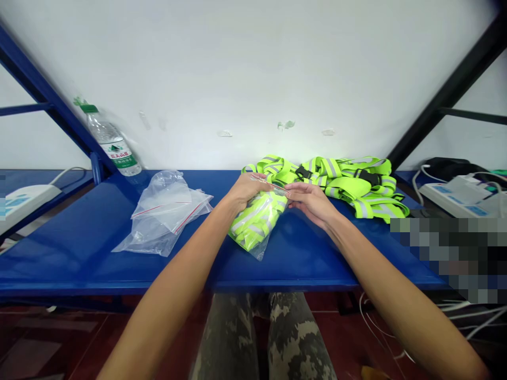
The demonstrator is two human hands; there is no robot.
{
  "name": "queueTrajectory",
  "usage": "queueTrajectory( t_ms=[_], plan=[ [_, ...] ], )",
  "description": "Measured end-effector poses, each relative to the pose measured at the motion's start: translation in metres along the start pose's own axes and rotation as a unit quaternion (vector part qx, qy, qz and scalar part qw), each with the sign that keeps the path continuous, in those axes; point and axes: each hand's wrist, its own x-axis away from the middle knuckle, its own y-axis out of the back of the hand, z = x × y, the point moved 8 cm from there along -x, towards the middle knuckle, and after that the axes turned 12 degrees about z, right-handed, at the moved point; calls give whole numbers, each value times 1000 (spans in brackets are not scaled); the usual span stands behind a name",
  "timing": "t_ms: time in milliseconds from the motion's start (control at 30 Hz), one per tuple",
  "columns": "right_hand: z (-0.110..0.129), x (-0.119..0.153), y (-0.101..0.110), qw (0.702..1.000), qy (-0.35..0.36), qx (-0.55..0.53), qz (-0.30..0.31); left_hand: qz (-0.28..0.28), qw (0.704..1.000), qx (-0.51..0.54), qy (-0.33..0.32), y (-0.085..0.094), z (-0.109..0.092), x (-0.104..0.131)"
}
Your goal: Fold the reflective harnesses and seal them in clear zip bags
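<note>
A clear zip bag (259,248) with a folded neon-yellow reflective strap (253,219) inside is held between my hands over the blue table. My left hand (247,189) grips the bag's top at its left end, fingers closed. At the right end of the red-lined zip edge, my right hand (309,202) pinches the plastic between thumb and fingers. Behind them lies a heap of loose neon-yellow reflective straps (336,187) with black buckles. On the left rest several flat clear zip bags (162,211) with red seal lines.
A water bottle (114,142) with a green cap leans against the wall at back left. White power strips stand at the left (29,203) and right (455,198), with cables. Slanted frame posts flank the blue table (79,258).
</note>
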Motion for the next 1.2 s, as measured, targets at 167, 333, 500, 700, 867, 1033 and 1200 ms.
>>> queueTrajectory(
  t_ms=[167, 333, 500, 700, 867, 1033, 1200],
  plan=[
    [-4, -1, 1, 1000, -18, -20, -12, 9, 1000, -12, 0, -4, 0, 1],
    [2, -1, 0, 999, 14, 24, -18, 11, 1000, -22, 2, -7, 1, 1],
    [4, 0, 0, 998, 30, 53, -23, 3, 1000, -20, 9, -7, 1, 2],
    [1, -2, -1, 997, 19, 75, -24, 2, 996, -89, -17, -13, -4, 5],
    [4, -4, 1, 992, 65, 98, -47, -41, 982, -185, -13, -3, -10, 5],
    [1, -4, 4, 990, 74, 102, -64, -73, 974, -210, -34, 5, -9, -1],
    [-6, -6, -5, 991, 44, 123, 0, -70, 935, -328, -111, -11, -24, 8]
  ],
)
